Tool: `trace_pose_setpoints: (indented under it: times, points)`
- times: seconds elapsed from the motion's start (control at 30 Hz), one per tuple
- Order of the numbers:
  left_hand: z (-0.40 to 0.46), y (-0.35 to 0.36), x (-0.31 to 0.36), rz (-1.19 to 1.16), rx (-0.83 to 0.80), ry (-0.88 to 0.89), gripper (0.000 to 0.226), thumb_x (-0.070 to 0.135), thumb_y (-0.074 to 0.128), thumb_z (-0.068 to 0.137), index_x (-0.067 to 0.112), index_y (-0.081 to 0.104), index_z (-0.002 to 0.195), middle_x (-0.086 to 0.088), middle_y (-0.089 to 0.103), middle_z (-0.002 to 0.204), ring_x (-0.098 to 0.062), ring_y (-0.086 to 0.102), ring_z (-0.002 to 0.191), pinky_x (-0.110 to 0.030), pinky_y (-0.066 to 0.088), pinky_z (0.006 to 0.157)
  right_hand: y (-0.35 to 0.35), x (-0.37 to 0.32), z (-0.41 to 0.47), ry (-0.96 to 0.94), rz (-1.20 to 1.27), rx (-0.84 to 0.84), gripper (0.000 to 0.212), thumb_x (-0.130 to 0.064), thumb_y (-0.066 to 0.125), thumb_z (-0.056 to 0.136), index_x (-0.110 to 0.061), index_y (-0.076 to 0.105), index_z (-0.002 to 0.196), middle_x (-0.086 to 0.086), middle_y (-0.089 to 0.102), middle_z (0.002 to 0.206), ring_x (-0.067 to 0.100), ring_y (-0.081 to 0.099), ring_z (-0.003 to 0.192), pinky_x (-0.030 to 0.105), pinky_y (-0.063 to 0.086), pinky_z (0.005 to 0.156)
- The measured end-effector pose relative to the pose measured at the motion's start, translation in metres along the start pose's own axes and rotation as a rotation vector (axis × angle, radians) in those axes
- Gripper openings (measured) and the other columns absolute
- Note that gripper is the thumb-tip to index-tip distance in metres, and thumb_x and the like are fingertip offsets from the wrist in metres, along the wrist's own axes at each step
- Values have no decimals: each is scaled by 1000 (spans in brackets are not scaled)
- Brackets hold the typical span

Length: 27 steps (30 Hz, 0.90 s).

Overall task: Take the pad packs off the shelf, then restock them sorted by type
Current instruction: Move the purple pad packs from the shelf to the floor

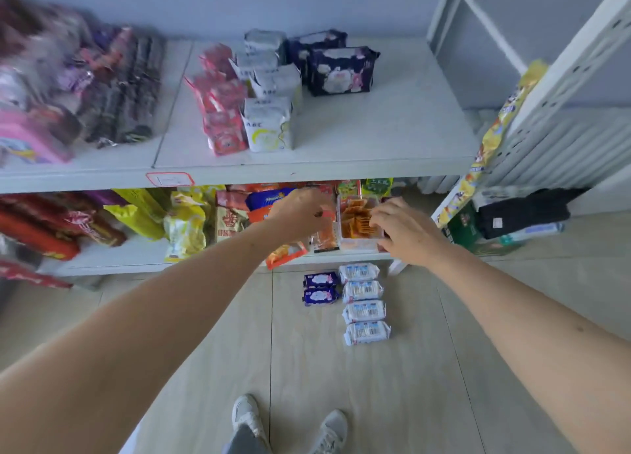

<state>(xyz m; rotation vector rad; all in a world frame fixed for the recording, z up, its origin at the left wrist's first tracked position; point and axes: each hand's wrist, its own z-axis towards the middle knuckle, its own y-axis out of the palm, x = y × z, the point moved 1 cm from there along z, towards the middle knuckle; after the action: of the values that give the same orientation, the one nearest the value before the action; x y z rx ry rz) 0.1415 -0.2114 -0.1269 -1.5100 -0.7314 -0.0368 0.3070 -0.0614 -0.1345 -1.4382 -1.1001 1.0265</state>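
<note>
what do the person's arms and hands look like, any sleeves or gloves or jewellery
Both arms are bare from as far up as the picture shows: no sleeves in view. The left hand and right hand wear no gloves, and no watch, bracelet or ring shows on the sides visible. Lower down, light grey sneakers and grey trousers appear.

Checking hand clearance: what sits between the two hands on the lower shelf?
Head view: a clear plastic tub of orange snack sachets, between left hand and right hand.
</note>
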Motion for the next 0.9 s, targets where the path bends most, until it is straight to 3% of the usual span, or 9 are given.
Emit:
trace_pose_setpoints:
  times: [0.13, 0.27, 0.53, 0.7, 0.9]
  points:
    - [4, -52, 8, 51, 33, 30, 23, 28, 60, 88, 25, 64, 111, 4, 60, 120, -18, 54, 109, -41, 51, 86, -46, 6, 16, 2, -22, 41, 32, -22, 61, 89, -18, 60, 121, -4, 52, 133, 16, 39, 125, 36, 49, 93]
    - [23, -92, -3, 134, 33, 82, 27, 32, 60, 89, 26, 61, 116, 5, 57, 124, -16, 52, 114, -38, 47, 90, -79, 11, 41, 12, -41, 71, 28, -18, 60, 89, -17, 61, 117, -3, 54, 129, 16, 40, 122, 31, 48, 83]
    - [89, -161, -42, 185, 88, 164, 27, 32, 63, 87, 25, 63, 113, 4, 59, 122, -16, 57, 106, -39, 49, 89, -124, 26, 109, 84, -69, 111, 28, -18, 60, 89, -16, 61, 117, -1, 54, 129, 17, 41, 123, 36, 49, 86]
    - [133, -190, -61, 233, 103, 174, 27, 31, 62, 87, 26, 63, 114, 4, 57, 125, -18, 51, 117, -37, 45, 93, -138, 38, 153, 126, -45, 132, 29, -18, 62, 88, -16, 62, 117, -2, 54, 129, 17, 41, 123, 36, 49, 84]
    - [187, -208, -65, 256, 100, 152, 27, 30, 61, 87, 25, 64, 112, 5, 58, 124, -17, 52, 116, -39, 47, 92, -148, 67, 203, 157, -67, 108, 32, -17, 63, 86, -16, 61, 117, -2, 55, 127, 20, 43, 121, 39, 49, 84]
